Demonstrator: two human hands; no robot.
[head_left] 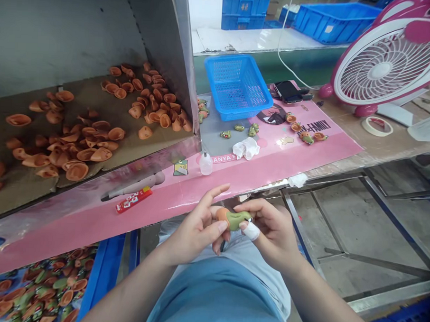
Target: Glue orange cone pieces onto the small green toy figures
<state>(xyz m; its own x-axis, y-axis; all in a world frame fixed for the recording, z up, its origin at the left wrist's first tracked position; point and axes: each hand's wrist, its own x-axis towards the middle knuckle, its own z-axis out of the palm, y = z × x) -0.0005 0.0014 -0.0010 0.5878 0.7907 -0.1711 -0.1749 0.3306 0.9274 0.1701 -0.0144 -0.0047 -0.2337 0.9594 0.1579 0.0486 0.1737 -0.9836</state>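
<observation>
Between my two hands, just off the table's front edge, is a small green and orange figurine. My left hand pinches its orange end between thumb and fingers, with the index finger stretched out. At the green end, my right hand grips with thumb and fingertips; white tape wraps that thumb. Beyond the hands on the pink mat stand a small clear bottle and a crumpled white tissue. Several green pieces lie behind the tissue.
Orange hollow pieces fill a grey booth at left. A blue basket sits at the back, near a black device. A pink fan and tape roll stand right. A blue crate of figurines is below left; a red packet lies nearby.
</observation>
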